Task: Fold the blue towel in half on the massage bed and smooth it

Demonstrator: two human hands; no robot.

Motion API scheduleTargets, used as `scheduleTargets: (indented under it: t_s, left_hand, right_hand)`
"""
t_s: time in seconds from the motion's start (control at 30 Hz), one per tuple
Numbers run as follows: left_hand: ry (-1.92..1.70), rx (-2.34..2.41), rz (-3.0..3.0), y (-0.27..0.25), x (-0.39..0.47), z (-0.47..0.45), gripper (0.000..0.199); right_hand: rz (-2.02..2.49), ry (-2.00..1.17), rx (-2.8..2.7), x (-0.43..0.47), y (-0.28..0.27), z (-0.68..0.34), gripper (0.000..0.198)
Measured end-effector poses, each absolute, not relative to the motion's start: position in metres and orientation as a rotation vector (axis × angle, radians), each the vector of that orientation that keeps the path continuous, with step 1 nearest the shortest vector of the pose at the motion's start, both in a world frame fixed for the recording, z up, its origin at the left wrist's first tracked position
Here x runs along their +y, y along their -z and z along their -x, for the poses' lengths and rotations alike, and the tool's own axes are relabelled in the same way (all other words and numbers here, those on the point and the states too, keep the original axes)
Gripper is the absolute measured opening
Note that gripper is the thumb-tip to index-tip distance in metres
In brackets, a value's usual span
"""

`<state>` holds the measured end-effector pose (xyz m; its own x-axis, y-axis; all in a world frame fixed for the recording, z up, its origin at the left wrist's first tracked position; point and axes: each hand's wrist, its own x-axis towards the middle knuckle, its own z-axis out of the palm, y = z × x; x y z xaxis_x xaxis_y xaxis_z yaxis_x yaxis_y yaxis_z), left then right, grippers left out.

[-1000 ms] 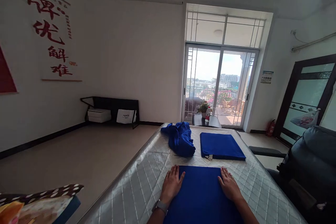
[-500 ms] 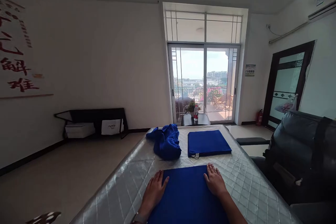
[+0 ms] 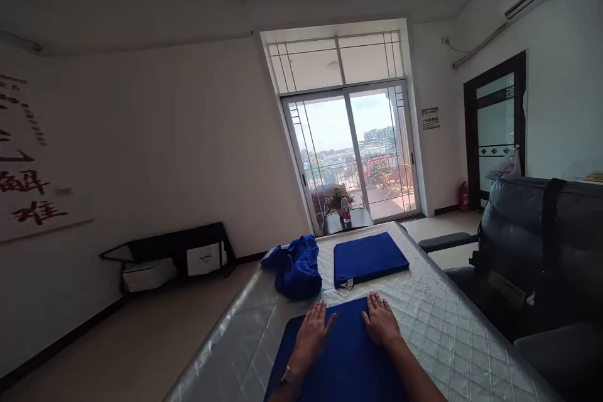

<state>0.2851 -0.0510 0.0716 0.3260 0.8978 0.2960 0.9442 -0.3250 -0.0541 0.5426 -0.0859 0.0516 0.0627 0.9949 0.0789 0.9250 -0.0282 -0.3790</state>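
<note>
A flat blue folded cloth (image 3: pixel 346 358) lies in front of me on a silver quilted mattress (image 3: pixel 461 326). My left hand (image 3: pixel 311 334) rests palm down on its left part, fingers stretched out. On its far right edge lies my right hand (image 3: pixel 380 320), also flat with the fingers extended. Beyond my hands sits a neatly folded blue cloth stack (image 3: pixel 372 257) with a small white tag at its near edge. To the left of that is a crumpled blue cloth (image 3: pixel 298 269) in a loose heap.
Past the mattress's far end stands a small dark table (image 3: pixel 362 218) with a plant and a bottle (image 3: pixel 345 208). A black leather chair (image 3: pixel 522 232) is close on the right. Against the left wall, a black bench (image 3: pixel 179 240) holds white packages.
My left hand has slid inward from the cloth's left edge onto its surface. My right hand stays near the right edge. The camera view has tilted and turned slightly right.
</note>
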Motion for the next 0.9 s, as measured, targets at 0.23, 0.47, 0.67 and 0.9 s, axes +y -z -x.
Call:
scheduleTargets:
  t_s: [0.23,0.47,0.67,0.9]
  left_hand:
    - [0.516,-1.4,2.891,-0.065,-0.068,-0.435,0.059]
    - [0.735,-1.486,2.915,-0.041,-0.06,-0.447,0.061]
    - [0.458,-1.577,2.768,-0.043,-0.055,-0.409,0.068]
    - [0.332,-1.72,2.647,-0.051,-0.048,-0.319,0.073]
  right_hand:
    - [1.961,-0.209,-2.061,-0.087,-0.046,-0.547,0.067]
    - [1.985,-0.185,-2.084,-0.084,-0.041,-0.549,0.069]
    - [2.032,-0.242,-2.016,-0.079,-0.046,-0.546,0.065]
    - [2.056,-0.253,-1.992,-0.078,-0.047,-0.544,0.071]
